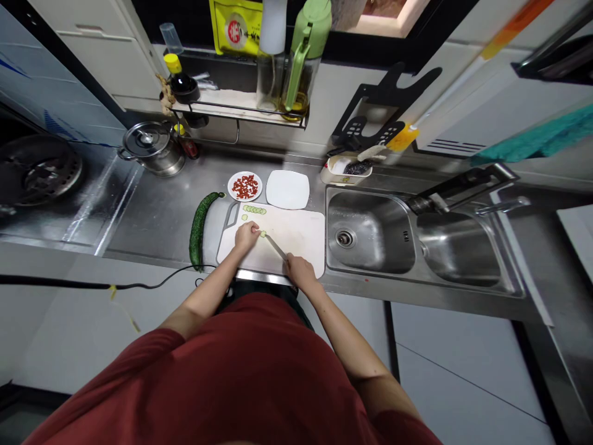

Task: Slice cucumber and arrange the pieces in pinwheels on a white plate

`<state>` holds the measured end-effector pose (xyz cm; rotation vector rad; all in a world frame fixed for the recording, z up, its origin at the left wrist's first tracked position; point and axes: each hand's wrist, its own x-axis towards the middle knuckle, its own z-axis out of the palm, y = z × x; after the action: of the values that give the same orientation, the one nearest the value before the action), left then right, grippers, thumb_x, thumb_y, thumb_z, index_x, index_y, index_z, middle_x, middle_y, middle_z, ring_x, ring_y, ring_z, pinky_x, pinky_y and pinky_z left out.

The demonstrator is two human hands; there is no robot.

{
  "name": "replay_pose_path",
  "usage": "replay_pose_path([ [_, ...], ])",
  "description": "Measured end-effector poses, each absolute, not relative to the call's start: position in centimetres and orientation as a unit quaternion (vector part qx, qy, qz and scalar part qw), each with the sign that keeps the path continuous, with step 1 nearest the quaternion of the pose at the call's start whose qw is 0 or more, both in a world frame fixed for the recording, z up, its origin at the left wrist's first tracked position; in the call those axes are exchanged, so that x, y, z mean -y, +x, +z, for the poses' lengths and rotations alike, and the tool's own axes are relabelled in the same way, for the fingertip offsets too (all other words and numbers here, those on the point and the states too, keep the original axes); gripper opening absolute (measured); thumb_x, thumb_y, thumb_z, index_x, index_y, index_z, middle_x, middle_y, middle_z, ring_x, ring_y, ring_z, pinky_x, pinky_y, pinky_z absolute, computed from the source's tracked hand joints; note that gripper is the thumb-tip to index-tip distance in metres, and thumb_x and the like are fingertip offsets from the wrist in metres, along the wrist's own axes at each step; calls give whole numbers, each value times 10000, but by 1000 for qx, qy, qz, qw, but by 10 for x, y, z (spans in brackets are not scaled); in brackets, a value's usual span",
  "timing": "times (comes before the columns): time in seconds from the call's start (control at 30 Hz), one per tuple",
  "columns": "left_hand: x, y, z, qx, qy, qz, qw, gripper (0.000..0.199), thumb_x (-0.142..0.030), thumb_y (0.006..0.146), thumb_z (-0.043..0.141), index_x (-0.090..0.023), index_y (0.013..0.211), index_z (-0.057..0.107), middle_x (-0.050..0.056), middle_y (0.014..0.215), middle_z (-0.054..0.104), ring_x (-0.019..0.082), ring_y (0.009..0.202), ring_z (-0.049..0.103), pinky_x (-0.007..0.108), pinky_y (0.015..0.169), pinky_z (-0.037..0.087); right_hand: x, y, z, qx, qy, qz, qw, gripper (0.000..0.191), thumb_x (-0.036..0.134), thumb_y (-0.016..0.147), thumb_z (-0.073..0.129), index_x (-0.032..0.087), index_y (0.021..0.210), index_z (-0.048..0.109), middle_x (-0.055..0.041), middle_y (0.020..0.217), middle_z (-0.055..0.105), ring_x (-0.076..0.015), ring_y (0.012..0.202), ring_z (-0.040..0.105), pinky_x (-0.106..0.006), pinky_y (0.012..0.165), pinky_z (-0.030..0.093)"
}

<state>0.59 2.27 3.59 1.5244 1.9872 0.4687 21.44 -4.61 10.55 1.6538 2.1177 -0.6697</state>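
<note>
A knife (277,247) is gripped by its handle in my right hand (300,271), over the white cutting board (296,238). Its tip touches a small pale green piece (263,234). Just left of that piece is my left hand (247,237), its fingers closed together; what they hold, if anything, is too small to make out. A row of cucumber slices (254,211) lies near the board's top left, with a single slice (244,217) below it. The long green cucumber (198,228) rests on the steel counter left of the board.
Behind the board are a plate of chopped red pieces (244,186) and a white square plate (288,190). A double sink (370,232) lies to the right. A lidded pot (155,148) stands back left, below the bottle rack (241,102).
</note>
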Motion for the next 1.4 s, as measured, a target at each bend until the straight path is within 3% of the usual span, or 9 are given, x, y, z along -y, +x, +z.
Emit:
replay_pose_path([
  [1.4,-33,1,39,-752,554,153,323,136,-293,705,670,-219,816,645,-15,784,660,124,699,554,229,609,357,25,202,109,-782,539,-235,206,282,63,897,320,132,1109,493,-133,983,655,-230,931,637,-296,736,452],
])
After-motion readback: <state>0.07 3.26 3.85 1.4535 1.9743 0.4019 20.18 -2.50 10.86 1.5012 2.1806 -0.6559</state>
